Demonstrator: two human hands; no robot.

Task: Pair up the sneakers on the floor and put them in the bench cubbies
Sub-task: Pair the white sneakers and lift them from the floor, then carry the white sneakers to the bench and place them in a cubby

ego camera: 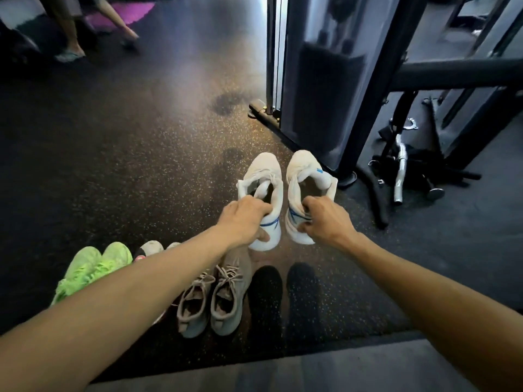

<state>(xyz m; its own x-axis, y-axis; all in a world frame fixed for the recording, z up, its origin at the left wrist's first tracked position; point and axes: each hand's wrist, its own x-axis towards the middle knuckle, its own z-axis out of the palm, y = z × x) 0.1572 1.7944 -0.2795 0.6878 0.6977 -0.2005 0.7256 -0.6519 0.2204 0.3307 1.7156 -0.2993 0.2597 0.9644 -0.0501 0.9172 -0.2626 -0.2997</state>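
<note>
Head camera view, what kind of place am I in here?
Most likely a gym. The speckled rubber floor, a weight machine frame beside it and a chrome cable handle lying on the floor all suggest a workout area.

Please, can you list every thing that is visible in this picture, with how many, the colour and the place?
white sneakers: 2, white with blue lines, held above the floor, centre
tan sneakers: 2, grey-tan, side by side on floor, lower centre
green sneakers: 2, neon green, on floor, lower left
pale shoe: count unclear, whitish, mostly hidden behind left forearm
gym machine: 1, dark, upper right
metal handle: 1, chrome, on floor at right
another person's legs: upper left
left hand: grips left white sneaker's heel
right hand: grips right white sneaker's heel
</note>
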